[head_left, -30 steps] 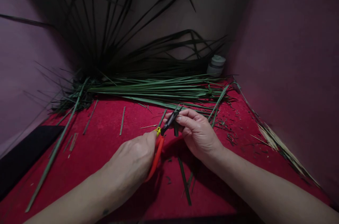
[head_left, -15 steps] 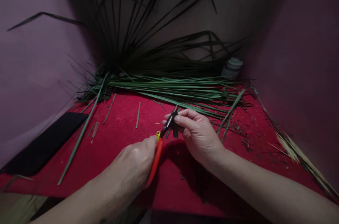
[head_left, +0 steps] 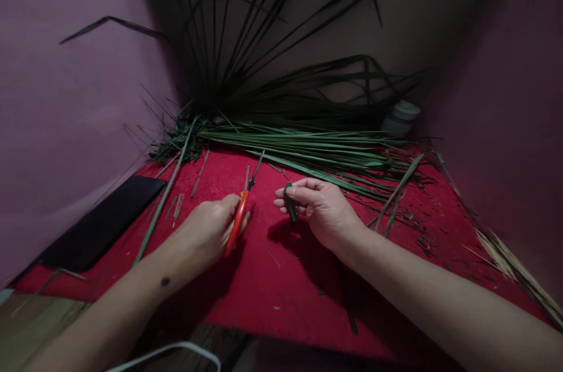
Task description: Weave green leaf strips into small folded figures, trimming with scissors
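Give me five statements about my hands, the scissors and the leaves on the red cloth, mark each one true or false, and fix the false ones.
1. The left hand holds the scissors. True.

2. The right hand holds a green piece. True.

3. The scissors are touching the green piece. False: there is a gap between them.

4. Many long leaves lie across the far part of the red cloth. True.

5. The scissors' visible handle is blue. False: it is orange-red.
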Available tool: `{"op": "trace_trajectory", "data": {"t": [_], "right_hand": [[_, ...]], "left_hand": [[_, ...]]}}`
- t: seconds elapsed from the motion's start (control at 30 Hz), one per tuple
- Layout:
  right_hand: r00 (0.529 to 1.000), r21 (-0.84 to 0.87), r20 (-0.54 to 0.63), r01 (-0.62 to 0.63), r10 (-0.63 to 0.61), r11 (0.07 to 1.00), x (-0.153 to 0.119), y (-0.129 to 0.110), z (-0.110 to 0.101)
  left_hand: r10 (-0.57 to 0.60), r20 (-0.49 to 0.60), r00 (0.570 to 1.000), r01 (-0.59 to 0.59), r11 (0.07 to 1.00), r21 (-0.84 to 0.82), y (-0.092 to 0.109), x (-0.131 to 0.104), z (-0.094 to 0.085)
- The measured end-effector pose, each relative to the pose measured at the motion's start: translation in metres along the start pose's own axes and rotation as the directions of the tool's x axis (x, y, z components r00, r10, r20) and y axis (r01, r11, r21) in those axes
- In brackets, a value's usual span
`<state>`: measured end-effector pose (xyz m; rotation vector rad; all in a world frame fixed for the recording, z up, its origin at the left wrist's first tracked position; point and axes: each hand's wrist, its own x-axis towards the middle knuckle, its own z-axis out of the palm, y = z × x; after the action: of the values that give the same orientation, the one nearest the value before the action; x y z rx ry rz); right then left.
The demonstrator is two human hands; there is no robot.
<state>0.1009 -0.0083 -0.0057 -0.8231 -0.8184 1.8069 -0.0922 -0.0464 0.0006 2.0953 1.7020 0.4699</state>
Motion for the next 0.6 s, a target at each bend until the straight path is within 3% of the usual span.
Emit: {"op": "trace_trajectory", "data": {"t": [0.07, 0.13, 0.27, 0.4, 0.47, 0.53, 0.6], "right_hand": [[0.998, 0.011, 0.060, -0.010, 0.009, 1.000, -0.006, -0.002, -0.006], [0.995, 0.027, 0.094, -0.036, 0.033, 0.999, -0.011, -0.004, -0.011], [0.994, 0.035, 0.096, -0.053, 0.049, 0.998, -0.020, -0.007, -0.021], [0.993, 0.012, 0.114, -0.043, 0.042, 0.999, -0.024, -0.009, -0.031], [0.992, -0.013, 0.127, -0.020, 0.022, 1.000, -0.026, -0.008, -0.036], [0.992, -0.046, 0.125, 0.003, 0.003, 0.999, -0.028, -0.008, -0.040], [0.994, -0.078, 0.108, 0.010, -0.001, 0.997, -0.030, -0.008, -0.042]], "left_hand": [[-0.061, 0.071, 0.996, 0.036, 0.951, 0.306, -0.006, 0.011, -0.007], [-0.126, 0.058, 0.990, 0.080, 0.862, 0.500, -0.011, 0.021, -0.011], [-0.199, -0.014, 0.980, 0.169, 0.792, 0.587, -0.022, 0.038, -0.014], [-0.169, -0.056, 0.984, 0.167, 0.770, 0.616, -0.017, 0.046, -0.019], [-0.077, -0.090, 0.993, 0.111, 0.875, 0.471, -0.001, 0.046, -0.019], [0.034, -0.045, 0.998, -0.033, 0.999, 0.014, 0.024, 0.044, -0.016], [0.036, 0.077, 0.996, -0.007, 0.939, -0.343, 0.051, 0.043, -0.010]]}}
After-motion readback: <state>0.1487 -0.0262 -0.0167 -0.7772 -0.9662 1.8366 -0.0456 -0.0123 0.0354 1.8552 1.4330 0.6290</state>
